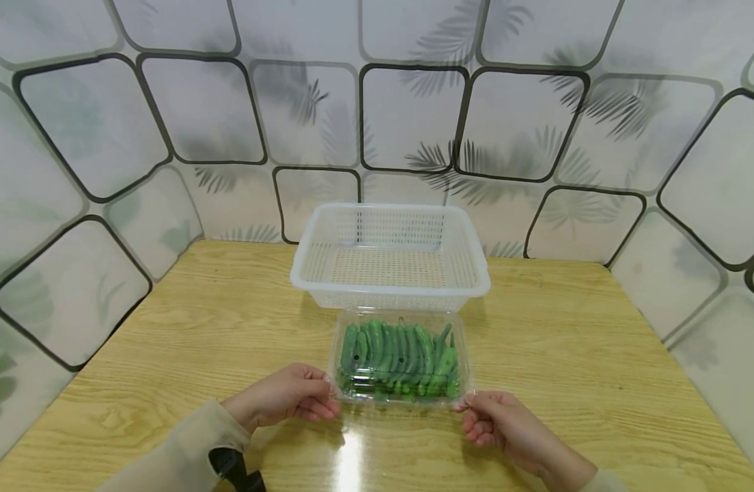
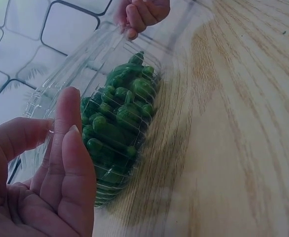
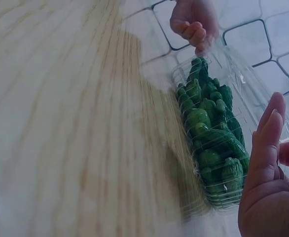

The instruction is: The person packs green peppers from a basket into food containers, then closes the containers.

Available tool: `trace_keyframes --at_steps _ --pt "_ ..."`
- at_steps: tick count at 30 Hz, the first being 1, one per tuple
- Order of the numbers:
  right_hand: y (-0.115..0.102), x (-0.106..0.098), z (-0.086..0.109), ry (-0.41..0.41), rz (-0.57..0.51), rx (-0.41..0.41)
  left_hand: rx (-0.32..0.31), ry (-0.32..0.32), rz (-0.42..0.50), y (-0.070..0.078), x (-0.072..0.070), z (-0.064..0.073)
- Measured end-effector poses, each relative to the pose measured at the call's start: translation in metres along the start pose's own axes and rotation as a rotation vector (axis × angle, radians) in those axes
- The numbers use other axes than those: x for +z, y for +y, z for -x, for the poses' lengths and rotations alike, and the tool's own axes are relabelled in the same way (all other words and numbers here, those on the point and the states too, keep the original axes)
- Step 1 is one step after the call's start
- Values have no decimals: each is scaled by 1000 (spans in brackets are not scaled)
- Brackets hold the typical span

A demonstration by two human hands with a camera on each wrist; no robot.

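A clear plastic clamshell box [image 1: 408, 315] full of long green peppers [image 1: 392, 352] sits on the table, its lid down over them. At the box's near left corner, my left hand [image 1: 289, 396] pinches the rim between thumb and fingers. My right hand [image 1: 506, 424] pinches the near right corner likewise. In the left wrist view, the left hand's [image 2: 55, 182] thumb and fingertips meet at the lid edge. Through the box's ribbed wall, the right wrist view shows the pepper ends [image 3: 216, 143]; part of the right hand [image 3: 268, 182] is cut off there.
Right behind the box stands a white perforated plastic basket [image 1: 389, 295]. The wooden table [image 1: 567, 355] spreads to both sides. Patterned cloth walls [image 1: 414, 116] enclose it at the back, left and right. A dark strap [image 1: 229, 468] circles the left wrist.
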State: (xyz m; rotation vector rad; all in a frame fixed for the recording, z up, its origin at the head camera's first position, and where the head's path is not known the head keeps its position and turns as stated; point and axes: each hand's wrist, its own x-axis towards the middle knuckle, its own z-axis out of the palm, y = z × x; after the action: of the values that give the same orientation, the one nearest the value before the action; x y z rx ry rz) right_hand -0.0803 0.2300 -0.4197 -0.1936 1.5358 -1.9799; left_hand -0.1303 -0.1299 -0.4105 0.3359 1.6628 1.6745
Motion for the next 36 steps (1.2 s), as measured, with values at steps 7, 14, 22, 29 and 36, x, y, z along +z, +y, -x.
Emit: trace_keyframes --at_steps 7,14,22,29,36 --pt "1 0 0 -9 -20 -12 0 -3 -10 2 0 1" --pt "0 2 0 1 -25 -7 5 -7 -18 2 0 1" --pt "-1 3 1 18 -17 7 -9 3 -24 2 0 0" --pt "-2 4 1 12 -23 17 -8 -1 -13 3 0 1" --pt "0 4 1 -14 -39 -8 -5 -2 -19 4 1 2"
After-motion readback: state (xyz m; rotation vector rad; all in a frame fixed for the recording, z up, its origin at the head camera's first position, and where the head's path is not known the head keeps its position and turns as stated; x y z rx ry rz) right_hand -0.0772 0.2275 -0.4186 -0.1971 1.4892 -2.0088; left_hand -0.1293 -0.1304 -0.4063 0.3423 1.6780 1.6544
